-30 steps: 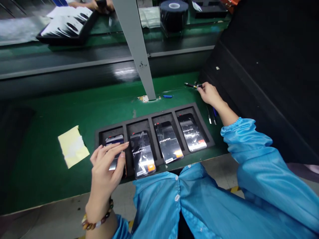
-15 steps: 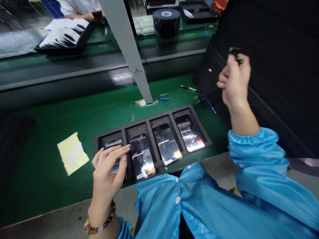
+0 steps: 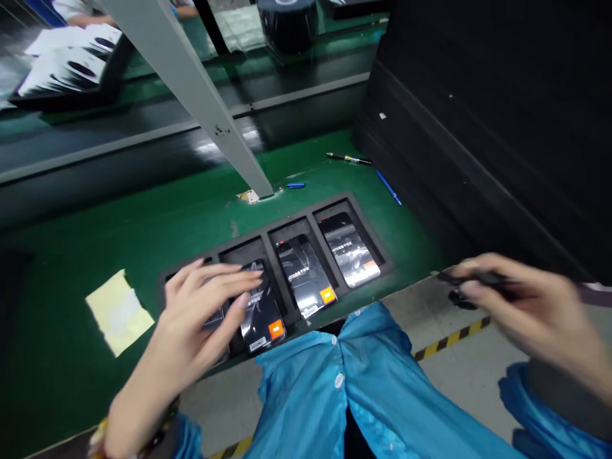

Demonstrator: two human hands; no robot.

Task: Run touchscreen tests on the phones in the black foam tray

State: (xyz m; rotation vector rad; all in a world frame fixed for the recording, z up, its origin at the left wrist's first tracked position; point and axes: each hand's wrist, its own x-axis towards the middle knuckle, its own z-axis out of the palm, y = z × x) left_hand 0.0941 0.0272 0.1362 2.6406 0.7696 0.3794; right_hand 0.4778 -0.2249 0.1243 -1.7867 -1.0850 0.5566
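A dark foam tray (image 3: 306,220) lies at the table's near edge, with phones in its compartments. The right phone (image 3: 351,248) and its neighbour, the middle-right phone (image 3: 306,274), show lit text and an orange block. My left hand (image 3: 201,309), fingers stretched out, is over the middle-left phone (image 3: 262,312) and mostly covers the leftmost phone (image 3: 217,322); whether it touches them is unclear. Off the table's front edge at right, my right hand (image 3: 530,306) is blurred. Its fingers are closed on a small black object (image 3: 461,298), whose kind I cannot make out.
Yellow paper (image 3: 119,312) lies left of the tray. Behind it are a blue cap (image 3: 296,185), a black pen (image 3: 349,158) and a blue pen (image 3: 389,187). A grey post (image 3: 210,108) rises from the table; a black panel (image 3: 468,127) stands at right. A co-worker's arms show at top left.
My right hand has come down and toward me from beside the black panel, still with the black object. A dark pronged thing near the pens is gone from there. My left hand stays over the left phones.
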